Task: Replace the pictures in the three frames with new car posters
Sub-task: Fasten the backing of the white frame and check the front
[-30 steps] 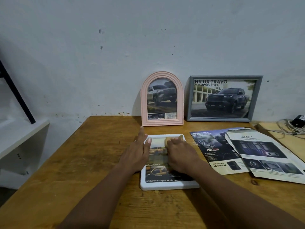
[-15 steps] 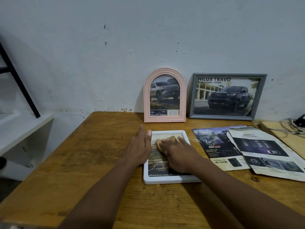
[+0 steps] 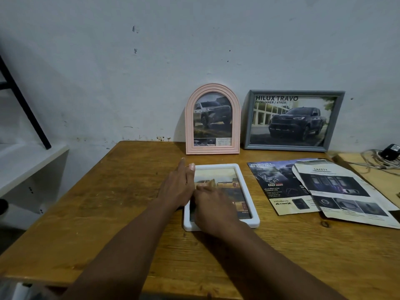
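Observation:
A white frame (image 3: 216, 166) lies flat on the wooden table (image 3: 108, 202) with a car poster (image 3: 227, 180) inside it. My left hand (image 3: 177, 187) rests flat against the frame's left edge, fingers straight and pointing at the wall. My right hand (image 3: 212, 204) presses on the left and lower part of the poster and hides that part. A pink arched frame (image 3: 190, 126) and a grey frame (image 3: 296, 92) lean upright against the wall, each showing a pickup truck picture.
Two loose car brochures (image 3: 279, 191) (image 3: 346, 191) lie overlapping to the right of the white frame. A wooden board (image 3: 372, 176) with cables and an adapter (image 3: 387, 152) sits at the far right. A white shelf (image 3: 28, 161) stands left of the table.
My right hand has slid left and toward me across the poster in the white frame. My left hand has stayed at the frame's left edge.

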`<control>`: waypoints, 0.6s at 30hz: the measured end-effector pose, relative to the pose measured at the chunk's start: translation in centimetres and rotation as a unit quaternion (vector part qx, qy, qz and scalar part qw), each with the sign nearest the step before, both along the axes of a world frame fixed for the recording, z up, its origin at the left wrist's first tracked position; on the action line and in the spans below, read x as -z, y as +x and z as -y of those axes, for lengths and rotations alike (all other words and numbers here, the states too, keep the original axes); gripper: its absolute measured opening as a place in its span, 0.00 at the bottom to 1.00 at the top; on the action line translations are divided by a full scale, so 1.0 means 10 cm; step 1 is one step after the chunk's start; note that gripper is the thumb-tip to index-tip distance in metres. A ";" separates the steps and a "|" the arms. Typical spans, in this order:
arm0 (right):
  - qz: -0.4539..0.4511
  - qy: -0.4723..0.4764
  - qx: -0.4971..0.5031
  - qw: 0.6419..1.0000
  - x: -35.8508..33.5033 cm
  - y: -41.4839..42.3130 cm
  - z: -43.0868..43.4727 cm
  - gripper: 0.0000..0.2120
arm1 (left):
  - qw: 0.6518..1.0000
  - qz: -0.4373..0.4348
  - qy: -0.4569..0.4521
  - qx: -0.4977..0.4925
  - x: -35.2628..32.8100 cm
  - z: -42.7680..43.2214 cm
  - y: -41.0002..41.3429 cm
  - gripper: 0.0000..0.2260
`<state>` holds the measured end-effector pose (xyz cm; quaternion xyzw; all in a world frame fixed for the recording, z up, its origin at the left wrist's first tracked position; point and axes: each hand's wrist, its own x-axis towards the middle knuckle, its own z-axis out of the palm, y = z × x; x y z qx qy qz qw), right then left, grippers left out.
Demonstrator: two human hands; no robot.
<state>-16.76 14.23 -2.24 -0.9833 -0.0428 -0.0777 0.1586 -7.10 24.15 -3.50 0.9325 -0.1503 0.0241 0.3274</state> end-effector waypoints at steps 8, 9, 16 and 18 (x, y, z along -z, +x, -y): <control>-0.048 -0.153 0.030 0.987 -0.20 -0.32 0.65 0.17 | 1.000 0.007 0.010 0.003 -0.01 0.00 -0.01 0.28; -0.044 -0.152 0.045 0.986 -0.17 -0.34 0.62 0.16 | 1.000 0.013 0.011 0.006 -0.02 0.00 -0.03 0.28; -0.043 -0.097 0.149 0.983 0.03 -0.38 -0.21 0.24 | 1.000 0.020 0.018 0.001 0.02 0.01 0.00 0.29; -0.024 -0.073 0.103 0.992 0.06 -0.40 -0.29 0.26 | 1.000 0.020 0.018 -0.002 0.03 0.01 0.01 0.29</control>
